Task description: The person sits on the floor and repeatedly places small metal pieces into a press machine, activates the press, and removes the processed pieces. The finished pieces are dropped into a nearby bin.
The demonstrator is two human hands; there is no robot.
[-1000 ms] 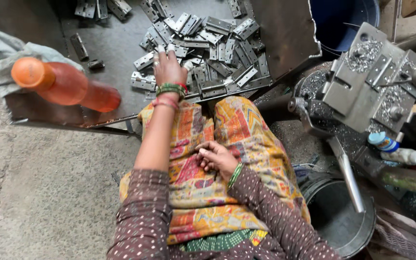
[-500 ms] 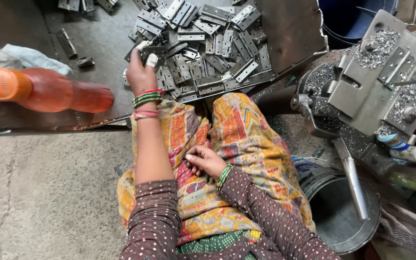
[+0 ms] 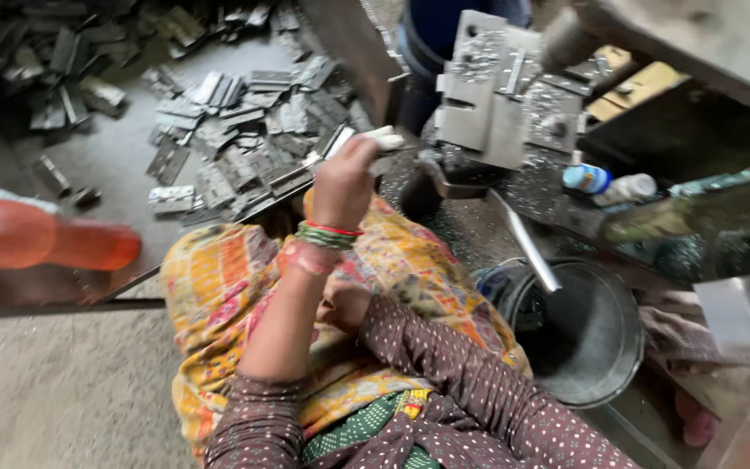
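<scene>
Right hand [image 3: 347, 306], lower centre, was mostly hidden in lap; grip can't be told. Left hand [image 3: 343, 181], centre, was closed on small metal plate [image 3: 381, 137] nr the press jig [image 3: 496, 91]. Plate judged stiff, light, sharp-edged; best pinched by flat faces.

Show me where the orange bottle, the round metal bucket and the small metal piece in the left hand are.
orange bottle [image 3: 54, 243], head view, middle of its body.
round metal bucket [image 3: 605, 300], head view, bare inner wall.
small metal piece [image 3: 385, 136], head view, the end sticking out past the left hand [image 3: 345, 178].
</scene>
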